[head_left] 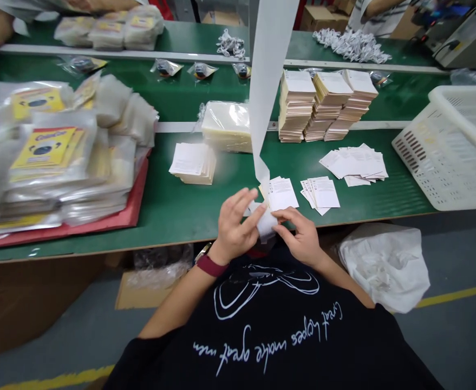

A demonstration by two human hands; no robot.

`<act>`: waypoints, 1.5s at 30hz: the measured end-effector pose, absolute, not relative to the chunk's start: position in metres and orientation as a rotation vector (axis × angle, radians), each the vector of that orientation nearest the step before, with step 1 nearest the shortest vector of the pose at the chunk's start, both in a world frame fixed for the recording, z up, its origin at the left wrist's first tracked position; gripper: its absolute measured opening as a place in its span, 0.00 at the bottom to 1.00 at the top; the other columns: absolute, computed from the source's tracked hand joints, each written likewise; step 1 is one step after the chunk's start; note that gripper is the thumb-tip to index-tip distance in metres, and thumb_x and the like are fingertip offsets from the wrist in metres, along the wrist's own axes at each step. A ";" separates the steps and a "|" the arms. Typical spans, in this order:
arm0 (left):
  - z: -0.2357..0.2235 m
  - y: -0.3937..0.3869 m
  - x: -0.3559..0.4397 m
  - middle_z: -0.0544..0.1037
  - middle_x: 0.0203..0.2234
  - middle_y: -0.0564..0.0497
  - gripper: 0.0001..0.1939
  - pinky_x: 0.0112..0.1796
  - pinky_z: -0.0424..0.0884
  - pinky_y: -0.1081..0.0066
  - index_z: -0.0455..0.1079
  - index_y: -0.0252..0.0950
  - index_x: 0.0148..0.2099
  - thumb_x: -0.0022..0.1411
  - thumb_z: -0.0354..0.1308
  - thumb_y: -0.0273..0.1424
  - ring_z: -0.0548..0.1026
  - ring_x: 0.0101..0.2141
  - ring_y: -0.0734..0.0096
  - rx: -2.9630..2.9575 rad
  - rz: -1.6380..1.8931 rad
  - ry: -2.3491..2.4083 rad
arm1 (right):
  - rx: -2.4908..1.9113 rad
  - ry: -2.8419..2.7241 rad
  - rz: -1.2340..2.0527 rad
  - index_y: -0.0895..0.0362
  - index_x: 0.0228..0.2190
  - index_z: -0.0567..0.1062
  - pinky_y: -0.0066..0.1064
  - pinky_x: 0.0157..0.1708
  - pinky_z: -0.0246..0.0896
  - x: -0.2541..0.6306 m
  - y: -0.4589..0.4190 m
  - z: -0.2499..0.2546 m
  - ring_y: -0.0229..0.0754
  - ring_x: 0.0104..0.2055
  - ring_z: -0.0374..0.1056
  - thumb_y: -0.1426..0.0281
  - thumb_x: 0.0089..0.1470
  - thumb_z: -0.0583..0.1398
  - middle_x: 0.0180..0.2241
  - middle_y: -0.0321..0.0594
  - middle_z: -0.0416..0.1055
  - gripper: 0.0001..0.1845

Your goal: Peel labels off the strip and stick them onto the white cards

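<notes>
Close to the table's front edge, a small white paper piece lies between my two hands. My right hand pinches its right side between thumb and fingers. My left hand has its fingers stretched and apart, one of them touching the paper's left side. Just beyond the hands are a small stack of printed white cards and a fanned group of cards. A long white strip hangs down from above, its lower end reaching the cards by my left hand.
Bagged yellow-labelled packets are piled on a red tray at left. A card stack and clear bags stand mid-table; tall card stacks behind. A white basket borders the right. Co-workers' arms show across the table.
</notes>
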State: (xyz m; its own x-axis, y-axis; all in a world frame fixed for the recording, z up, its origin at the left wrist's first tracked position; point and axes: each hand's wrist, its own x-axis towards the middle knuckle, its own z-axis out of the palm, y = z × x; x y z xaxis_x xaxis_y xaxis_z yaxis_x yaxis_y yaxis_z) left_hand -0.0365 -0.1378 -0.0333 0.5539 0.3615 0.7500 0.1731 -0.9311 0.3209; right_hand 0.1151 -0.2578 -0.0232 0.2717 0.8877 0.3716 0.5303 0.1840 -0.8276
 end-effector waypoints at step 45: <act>-0.026 -0.138 -0.020 0.72 0.54 0.32 0.19 0.52 0.71 0.50 0.70 0.22 0.53 0.62 0.46 0.19 0.70 0.55 0.46 3.168 0.597 0.146 | -1.751 -1.006 0.390 0.54 0.30 0.72 0.30 0.30 0.59 0.176 -0.205 -0.057 0.37 0.28 0.63 0.66 0.53 0.58 0.26 0.34 0.70 0.05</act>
State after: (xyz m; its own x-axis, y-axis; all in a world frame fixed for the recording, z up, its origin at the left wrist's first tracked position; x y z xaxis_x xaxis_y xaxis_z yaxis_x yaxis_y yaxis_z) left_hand -0.0197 -0.1383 -0.0258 0.9276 0.0729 0.3664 0.1046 -0.9922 -0.0673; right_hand 0.1757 -0.2046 -0.0570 0.5965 0.7785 0.1954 0.4429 -0.1163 -0.8890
